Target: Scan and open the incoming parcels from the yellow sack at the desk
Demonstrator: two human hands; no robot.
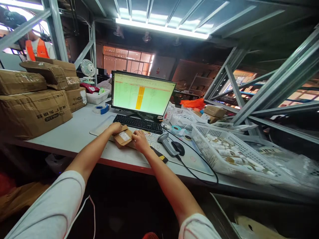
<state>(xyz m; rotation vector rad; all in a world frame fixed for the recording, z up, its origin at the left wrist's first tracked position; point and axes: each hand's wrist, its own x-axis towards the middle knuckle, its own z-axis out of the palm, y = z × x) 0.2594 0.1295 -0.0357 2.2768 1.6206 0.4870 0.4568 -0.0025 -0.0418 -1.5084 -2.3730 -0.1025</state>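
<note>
A small brown cardboard box [120, 142] with a pale label or clear patch on top sits at the table's front edge, before the keyboard [139, 123]. My left hand [115, 127] grips its left far corner, fingers curled over the edge. At its right side, my right hand [140, 140] has its fingers bent and pinched against the cardboard. Just right of that hand lies a black and yellow tool [159, 155], partly hidden by my forearm. A grey barcode scanner [168, 144] rests farther right with its cable trailing toward the table edge.
Behind the keyboard stands a lit monitor [142, 94]. Large cardboard boxes [37, 113] are stacked at left, near a blue tape roll [101, 109] and a white fan [87, 68]. A white basket [211, 159] of small rolls fills the right side. Metal rack posts [276, 73] flank the table.
</note>
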